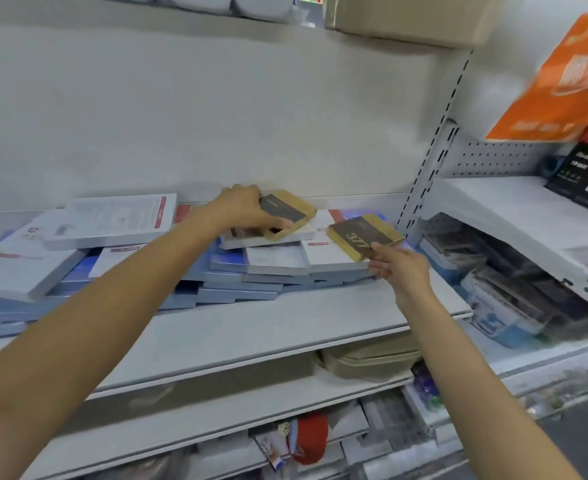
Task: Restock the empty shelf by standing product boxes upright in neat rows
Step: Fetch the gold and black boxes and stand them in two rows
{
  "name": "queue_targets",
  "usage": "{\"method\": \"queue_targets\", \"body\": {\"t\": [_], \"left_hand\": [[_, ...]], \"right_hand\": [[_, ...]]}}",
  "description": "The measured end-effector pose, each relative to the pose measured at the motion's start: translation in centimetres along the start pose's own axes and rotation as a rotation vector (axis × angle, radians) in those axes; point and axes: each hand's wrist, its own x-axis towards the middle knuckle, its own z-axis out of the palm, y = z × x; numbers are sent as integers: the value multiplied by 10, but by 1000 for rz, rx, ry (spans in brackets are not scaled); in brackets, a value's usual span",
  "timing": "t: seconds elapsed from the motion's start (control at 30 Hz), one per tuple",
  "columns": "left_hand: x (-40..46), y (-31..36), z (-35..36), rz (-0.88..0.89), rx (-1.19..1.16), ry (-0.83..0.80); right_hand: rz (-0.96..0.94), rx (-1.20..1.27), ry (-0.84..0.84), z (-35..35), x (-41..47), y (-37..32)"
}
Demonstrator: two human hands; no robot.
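Observation:
My left hand (247, 210) grips a gold and dark flat box (290, 211) that lies on top of the heap at the back of the white shelf (268, 327). To its right, my right hand (398, 266) pinches the near corner of a second gold and dark box (363, 237) marked 377, held tilted just above the heap. The heap (167, 258) is made of several white and blue flat boxes lying on their sides, spread from the shelf's left end to near its right upright.
A slotted upright post (427, 168) bounds the shelf on the right. Beyond it stand a higher shelf (514, 216) with black boxes and an orange sign (569, 81). Packaged goods fill the shelves below. A cardboard box (406, 19) sits overhead.

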Motion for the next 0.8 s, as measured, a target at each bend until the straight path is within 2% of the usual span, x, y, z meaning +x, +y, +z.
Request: {"method": "queue_targets", "body": {"t": [0.2, 0.3, 0.4, 0.53, 0.7, 0.8], "left_hand": [[-18, 10, -1, -81, -227, -11], [-33, 10, 4, 5, -323, 115], [-56, -2, 3, 5, -562, 261], [-103, -40, -12, -27, -863, 326], [-175, -105, -34, -86, -1071, 455], [-228, -147, -44, -116, -1100, 551]], "right_hand": [[-86, 23, -61, 9, 3, -14], [-185, 18, -140, 24, -5, -21], [-252, 25, -205, 47, -17, -25], [-261, 27, -270, 88, -42, -25], [-314, -13, -399, 154, -97, -25], [-354, -47, -500, 199, -140, -22]]}}
